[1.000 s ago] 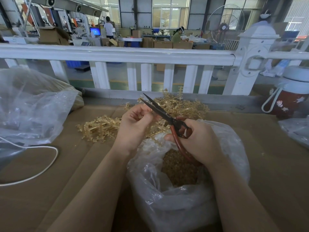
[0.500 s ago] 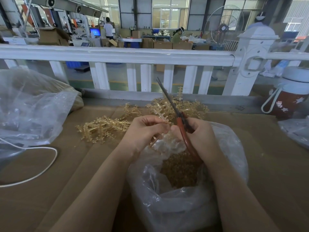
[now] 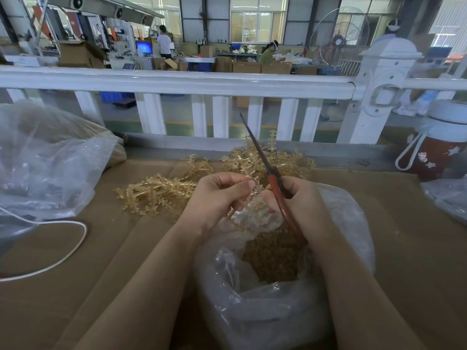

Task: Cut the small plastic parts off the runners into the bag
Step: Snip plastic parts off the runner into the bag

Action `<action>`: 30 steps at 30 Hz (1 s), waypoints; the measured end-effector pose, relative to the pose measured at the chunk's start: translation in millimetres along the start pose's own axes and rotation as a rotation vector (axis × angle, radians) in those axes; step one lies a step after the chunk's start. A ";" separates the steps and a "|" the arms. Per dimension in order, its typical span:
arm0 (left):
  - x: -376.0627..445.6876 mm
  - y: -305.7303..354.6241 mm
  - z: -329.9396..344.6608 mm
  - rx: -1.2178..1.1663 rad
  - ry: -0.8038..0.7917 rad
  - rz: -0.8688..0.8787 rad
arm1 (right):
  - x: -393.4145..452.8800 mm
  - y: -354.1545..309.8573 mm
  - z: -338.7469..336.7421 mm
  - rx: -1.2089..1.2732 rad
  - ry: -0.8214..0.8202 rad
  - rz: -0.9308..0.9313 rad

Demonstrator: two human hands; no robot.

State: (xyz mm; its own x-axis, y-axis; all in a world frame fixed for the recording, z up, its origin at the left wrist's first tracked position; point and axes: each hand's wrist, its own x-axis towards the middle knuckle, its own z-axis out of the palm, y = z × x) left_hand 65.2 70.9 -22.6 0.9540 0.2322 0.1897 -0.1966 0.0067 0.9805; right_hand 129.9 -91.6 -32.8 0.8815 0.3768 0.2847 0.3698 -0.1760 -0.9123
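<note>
A clear plastic bag (image 3: 265, 311) stands open in front of me, holding a heap of small amber parts (image 3: 273, 258). Over its mouth my left hand (image 3: 219, 195) pinches an amber runner (image 3: 249, 202) with curled fingers. My right hand (image 3: 300, 200) grips red-handled scissors (image 3: 276, 190); their blades are together and point up and away toward the railing. The fingers of the two hands nearly touch around the runner. Piles of amber runners (image 3: 156, 193) lie on the cardboard beyond my hands.
A large clear bag (image 3: 48, 157) sits at the left with a white cable (image 3: 63, 253) looping in front of it. A white railing (image 3: 177, 82) borders the far edge of the cardboard-covered table (image 3: 417, 248). A red-and-white jug (image 3: 439, 145) stands at the right.
The scissors' blades were spread and pointed left over my left hand; they have closed and swung upright toward the railing. Both hands have drawn together over the bag mouth.
</note>
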 end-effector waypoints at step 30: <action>1.9 -5.3 -7.1 -0.059 0.084 0.194 | -5.0 10.3 -5.6 -0.603 0.042 -0.199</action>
State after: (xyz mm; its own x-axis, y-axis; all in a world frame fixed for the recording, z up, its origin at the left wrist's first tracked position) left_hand 66.5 78.2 -27.8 0.8750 0.3152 0.3676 -0.3903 0.0097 0.9206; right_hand 131.0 -100.4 -42.0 0.7853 0.4210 0.4540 0.6171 -0.5921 -0.5183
